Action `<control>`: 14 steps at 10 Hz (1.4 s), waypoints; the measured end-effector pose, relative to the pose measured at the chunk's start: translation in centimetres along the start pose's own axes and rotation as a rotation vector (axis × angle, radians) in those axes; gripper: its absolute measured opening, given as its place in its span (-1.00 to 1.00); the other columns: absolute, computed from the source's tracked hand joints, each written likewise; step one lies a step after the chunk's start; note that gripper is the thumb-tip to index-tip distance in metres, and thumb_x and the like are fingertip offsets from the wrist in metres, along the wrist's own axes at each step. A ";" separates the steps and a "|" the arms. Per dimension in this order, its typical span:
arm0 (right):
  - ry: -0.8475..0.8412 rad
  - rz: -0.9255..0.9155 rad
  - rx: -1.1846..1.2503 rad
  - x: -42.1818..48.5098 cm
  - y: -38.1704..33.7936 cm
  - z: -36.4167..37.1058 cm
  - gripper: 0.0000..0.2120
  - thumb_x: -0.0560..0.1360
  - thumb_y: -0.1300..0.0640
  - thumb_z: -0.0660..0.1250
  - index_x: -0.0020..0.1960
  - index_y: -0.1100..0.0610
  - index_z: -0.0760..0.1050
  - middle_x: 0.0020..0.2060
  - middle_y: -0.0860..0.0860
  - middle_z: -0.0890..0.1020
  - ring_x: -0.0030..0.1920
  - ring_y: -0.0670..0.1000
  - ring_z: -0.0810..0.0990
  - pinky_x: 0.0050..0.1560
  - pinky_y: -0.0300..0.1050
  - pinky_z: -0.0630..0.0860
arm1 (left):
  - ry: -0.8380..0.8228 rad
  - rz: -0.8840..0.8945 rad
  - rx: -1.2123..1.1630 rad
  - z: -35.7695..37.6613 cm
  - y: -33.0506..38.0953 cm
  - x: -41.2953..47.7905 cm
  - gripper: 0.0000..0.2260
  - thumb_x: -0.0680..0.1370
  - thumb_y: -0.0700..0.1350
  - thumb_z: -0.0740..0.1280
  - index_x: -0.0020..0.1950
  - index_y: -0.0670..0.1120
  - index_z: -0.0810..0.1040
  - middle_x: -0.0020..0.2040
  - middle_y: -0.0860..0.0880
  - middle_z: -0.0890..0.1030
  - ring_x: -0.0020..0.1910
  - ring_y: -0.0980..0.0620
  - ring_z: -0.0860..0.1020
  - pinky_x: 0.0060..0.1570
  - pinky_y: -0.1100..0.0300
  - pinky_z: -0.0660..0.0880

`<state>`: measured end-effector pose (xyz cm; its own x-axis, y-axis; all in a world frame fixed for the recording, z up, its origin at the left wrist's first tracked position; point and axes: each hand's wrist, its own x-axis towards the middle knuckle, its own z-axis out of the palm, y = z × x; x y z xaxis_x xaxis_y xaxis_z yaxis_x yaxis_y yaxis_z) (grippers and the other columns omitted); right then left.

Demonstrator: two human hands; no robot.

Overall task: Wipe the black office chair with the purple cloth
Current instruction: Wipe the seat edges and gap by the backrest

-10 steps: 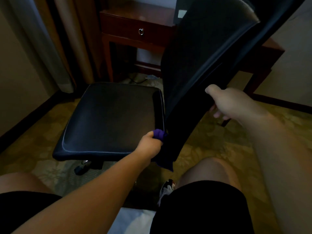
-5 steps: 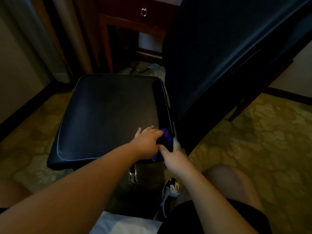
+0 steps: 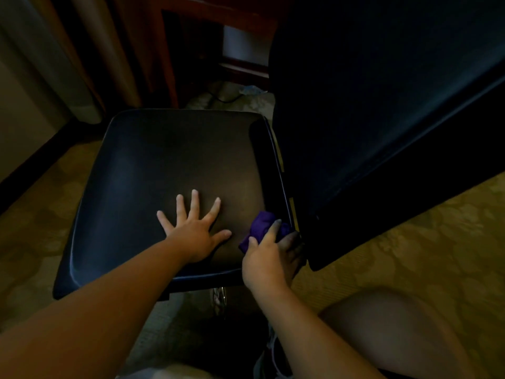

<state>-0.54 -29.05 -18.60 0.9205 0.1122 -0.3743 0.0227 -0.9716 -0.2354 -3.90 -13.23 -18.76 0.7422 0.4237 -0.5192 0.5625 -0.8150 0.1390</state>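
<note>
The black office chair fills the middle of the head view: its seat (image 3: 153, 170) lies flat and its backrest (image 3: 369, 110) rises at the right. My left hand (image 3: 192, 228) rests flat on the seat with the fingers spread. My right hand (image 3: 269, 258) grips the bunched purple cloth (image 3: 261, 228) at the seat's near right corner, close to the gap below the backrest. Part of the cloth is hidden under my fingers.
A dark wooden desk (image 3: 191, 50) stands behind the chair, with curtains (image 3: 82, 50) at the far left. Patterned carpet (image 3: 410, 255) surrounds the chair. My bare knee (image 3: 396, 332) is at the bottom right, and the chair's metal base (image 3: 218, 296) shows under the seat.
The purple cloth passed from my left hand to my right. My right hand left the backrest and came down to the seat corner. My left hand now lies flat on the seat.
</note>
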 end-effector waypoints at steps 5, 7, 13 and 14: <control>0.159 -0.114 -0.028 9.3 -3.0 -0.9 -0.39 0.68 -0.06 0.07 0.65 0.04 -0.09 0.59 0.24 0.10 0.57 0.26 0.11 0.53 0.22 0.15 | -0.032 0.009 -0.096 0.9 0.5 1.1 -0.27 0.52 0.43 0.05 0.49 0.37 -0.38 0.50 -0.01 -0.53 0.44 -0.20 -0.53 0.31 -0.41 -0.39; 0.207 -0.257 0.115 12.4 -3.6 -1.0 -0.39 0.68 0.02 0.13 0.65 0.03 -0.04 0.60 0.20 0.08 0.57 0.21 0.17 0.46 0.20 0.30 | -0.039 -0.014 -0.106 0.9 0.9 1.2 -0.27 0.52 0.43 0.06 0.48 0.37 -0.40 0.49 0.00 -0.54 0.44 -0.20 -0.54 0.30 -0.41 -0.40; 0.228 -0.336 -0.121 8.0 0.9 -3.6 -0.60 0.67 -0.04 0.16 0.49 -0.01 0.37 0.39 0.13 0.36 0.39 0.14 0.32 0.34 0.06 0.40 | -0.100 -0.038 -0.126 0.2 1.9 0.5 -0.22 0.53 0.44 0.03 0.49 0.30 -0.45 0.46 -0.06 -0.58 0.43 -0.24 -0.54 0.31 -0.44 -0.36; 0.245 -0.303 -0.180 8.6 -0.1 -3.8 -0.62 0.66 -0.03 0.18 0.44 0.03 0.39 0.33 0.16 0.42 0.33 0.15 0.37 0.26 0.06 0.46 | -0.097 -0.038 -0.123 0.3 1.9 0.6 -0.23 0.52 0.44 0.03 0.49 0.30 -0.46 0.46 -0.06 -0.59 0.43 -0.24 -0.54 0.30 -0.44 -0.36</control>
<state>8.82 -28.75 -18.38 0.9265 0.3669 -0.0832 0.3545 -0.9255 -0.1337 -2.52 -14.64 -19.05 0.6842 0.4080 -0.6045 0.6343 -0.7420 0.2171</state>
